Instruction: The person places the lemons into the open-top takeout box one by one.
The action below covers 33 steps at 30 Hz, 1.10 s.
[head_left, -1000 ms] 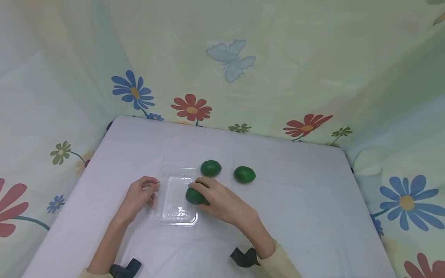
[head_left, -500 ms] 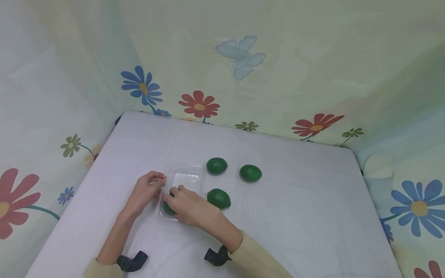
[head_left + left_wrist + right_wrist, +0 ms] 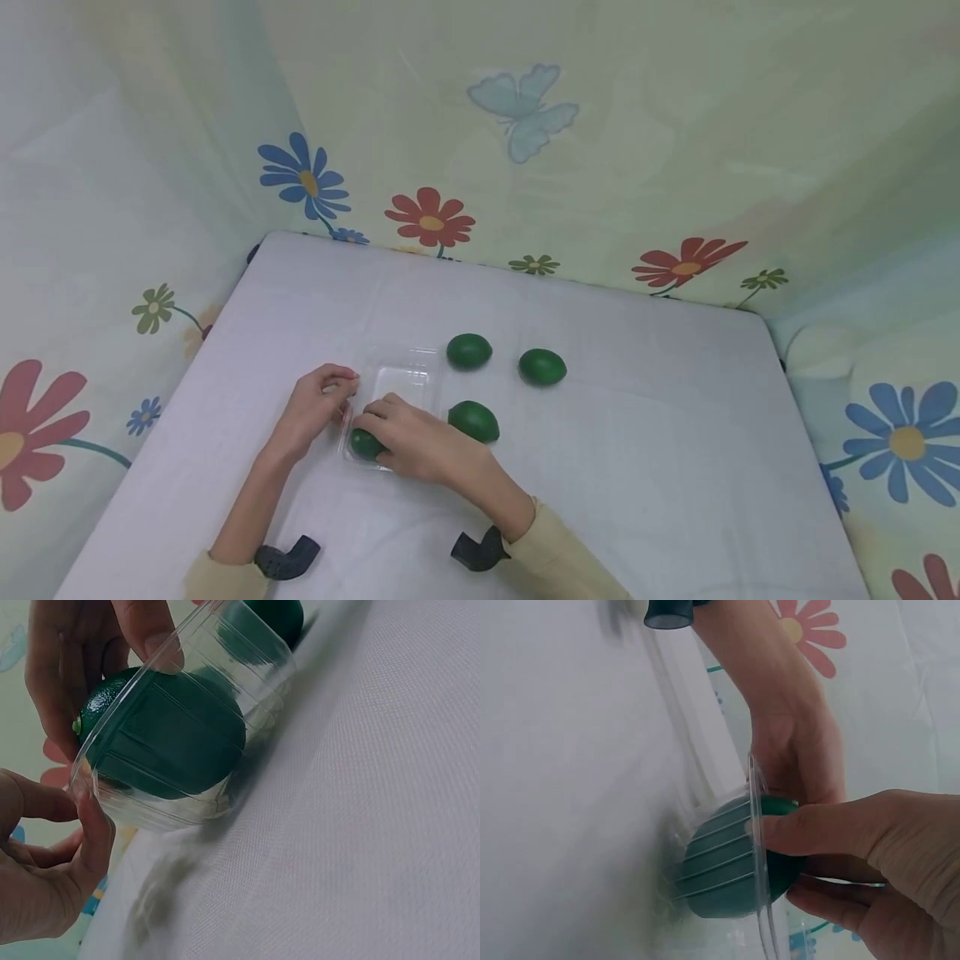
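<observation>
A clear plastic container lies on the white table. My left hand is at its left side, and in the left wrist view thumb and fingertip pinch the container's rim. Inside the front left part of the container sits a green lime, seen through the ribbed wall in both wrist views. My right hand grips this lime from above and the right, its thumb over the rim. A second lime lies just right of the container, partly behind my right hand.
Two more limes, one near the container's back right corner and one farther right, lie on the white table. A flower-printed curtain stands behind the table and along both sides.
My right hand has carried the lime from the container's right edge leftward and down into its front left part, uncovering the lime beside the container. My left hand stays at the rim.
</observation>
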Each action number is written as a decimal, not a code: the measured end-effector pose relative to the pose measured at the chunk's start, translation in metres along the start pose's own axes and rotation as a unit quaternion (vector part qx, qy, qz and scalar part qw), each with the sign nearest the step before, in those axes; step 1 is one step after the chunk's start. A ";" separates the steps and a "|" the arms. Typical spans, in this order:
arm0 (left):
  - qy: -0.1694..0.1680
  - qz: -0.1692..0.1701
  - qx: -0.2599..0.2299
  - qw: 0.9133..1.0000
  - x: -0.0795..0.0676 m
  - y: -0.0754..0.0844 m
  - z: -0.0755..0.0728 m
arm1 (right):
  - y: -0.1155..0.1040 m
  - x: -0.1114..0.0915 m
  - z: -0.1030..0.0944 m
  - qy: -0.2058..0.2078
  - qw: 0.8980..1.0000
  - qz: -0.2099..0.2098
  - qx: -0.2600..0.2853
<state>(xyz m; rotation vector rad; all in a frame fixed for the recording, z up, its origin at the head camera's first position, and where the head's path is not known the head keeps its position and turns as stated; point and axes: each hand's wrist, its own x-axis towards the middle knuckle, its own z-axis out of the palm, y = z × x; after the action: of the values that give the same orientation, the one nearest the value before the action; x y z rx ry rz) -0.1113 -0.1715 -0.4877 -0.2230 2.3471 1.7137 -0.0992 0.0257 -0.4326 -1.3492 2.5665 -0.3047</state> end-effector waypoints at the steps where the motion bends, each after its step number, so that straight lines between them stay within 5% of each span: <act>1: 0.000 0.000 0.000 1.000 0.000 0.000 0.000 | 0.001 -0.001 0.000 0.002 1.000 0.002 0.003; 18: -0.001 -0.005 -0.009 1.000 -0.003 0.001 -0.001 | 0.022 -0.036 -0.009 0.068 0.994 0.041 0.071; 26: -0.006 0.001 -0.003 1.000 -0.006 0.005 0.000 | 0.043 -0.085 -0.028 0.186 0.975 0.089 0.085; 33: -0.013 0.000 -0.005 1.000 -0.008 0.006 0.000 | 0.075 -0.119 -0.033 0.244 0.956 0.141 0.080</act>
<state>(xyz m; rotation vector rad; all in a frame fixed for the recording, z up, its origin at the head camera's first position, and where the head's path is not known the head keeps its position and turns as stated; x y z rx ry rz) -0.1054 -0.1693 -0.4803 -0.2020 2.3195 1.7188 -0.1017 0.1689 -0.4105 -0.9184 2.9956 -0.8628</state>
